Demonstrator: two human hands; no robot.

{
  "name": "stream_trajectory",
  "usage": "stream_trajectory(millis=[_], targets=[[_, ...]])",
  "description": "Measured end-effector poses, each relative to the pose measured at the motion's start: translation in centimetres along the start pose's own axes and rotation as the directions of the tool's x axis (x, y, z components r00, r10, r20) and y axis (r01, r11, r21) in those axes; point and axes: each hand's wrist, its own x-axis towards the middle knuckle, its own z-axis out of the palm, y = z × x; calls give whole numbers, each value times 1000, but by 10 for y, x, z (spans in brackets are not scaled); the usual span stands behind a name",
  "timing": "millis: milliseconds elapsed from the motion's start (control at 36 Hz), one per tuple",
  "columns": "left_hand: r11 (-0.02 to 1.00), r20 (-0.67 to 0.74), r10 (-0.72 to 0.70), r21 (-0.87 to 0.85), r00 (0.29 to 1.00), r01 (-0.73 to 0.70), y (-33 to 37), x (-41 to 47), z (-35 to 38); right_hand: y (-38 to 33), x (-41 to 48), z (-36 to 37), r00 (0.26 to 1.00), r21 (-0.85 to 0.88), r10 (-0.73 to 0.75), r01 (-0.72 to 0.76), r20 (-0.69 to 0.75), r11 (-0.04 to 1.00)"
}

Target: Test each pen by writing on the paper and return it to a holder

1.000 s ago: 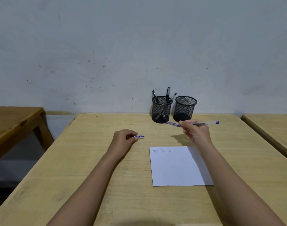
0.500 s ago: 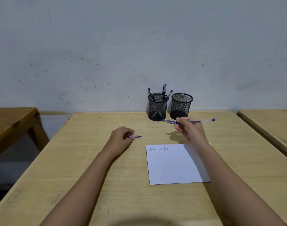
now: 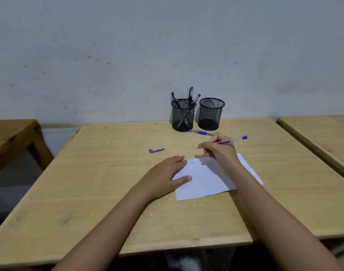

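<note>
A white paper [image 3: 206,180] with a little writing near its top left lies on the wooden table [image 3: 108,192]. My left hand [image 3: 165,177] rests flat on the paper's left edge, fingers apart. My right hand [image 3: 220,151] grips a clear blue pen [image 3: 235,140], its tip just above the paper's top edge. A blue pen cap [image 3: 156,150] lies loose on the table left of the paper. Another blue pen [image 3: 200,132] lies in front of the two black mesh holders. The left holder [image 3: 183,118] has three pens in it. The right holder [image 3: 211,114] looks empty.
A grey wall rises right behind the holders. A darker wooden table [image 3: 9,137] stands to the left, and another light table [image 3: 323,133] to the right, each across a gap.
My left hand let go of the blue cap, which now lies on the table, and moved onto the paper. My right hand came down toward the paper with one pen; the second pen now lies by the holders.
</note>
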Motion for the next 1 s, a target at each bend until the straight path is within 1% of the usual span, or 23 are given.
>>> stream_trajectory(millis=[194, 306, 389, 472, 611, 750, 806, 917, 1000], targets=[[1000, 18, -11, -9, 1000, 12, -1, -1, 2, 11, 10, 12, 999, -194, 20, -29, -49, 981], [999, 31, -23, -31, 999, 24, -2, -1, 2, 22, 12, 17, 998, -263, -1, -15, -59, 965], [999, 36, -30, -31, 999, 31, -2, -1, 2, 27, 12, 17, 999, -255, -9, -3, -45, 967], [999, 45, -36, -31, 998, 37, -1, -1, 2, 28, 15, 17, 999, -301, -31, 22, -28, 954], [998, 57, -40, -50, 998, 43, 0, -2, 0, 31, 18, 15, 999, -251, -14, 6, -31, 968], [998, 65, -51, -37, 997, 53, 0, -1, 0, 31, 18, 17, 999, -309, -29, 34, 20, 951], [998, 65, -53, -40, 997, 55, 0, -1, 0, 31, 19, 16, 999, -338, -31, 34, 12, 941], [997, 67, -55, -52, 996, 59, 1, -1, 0, 34, 21, 15, 999, -308, -24, 12, -34, 951], [997, 66, -52, -48, 996, 55, 1, -2, -1, 32, 20, 15, 999, -344, -27, 36, 29, 938]])
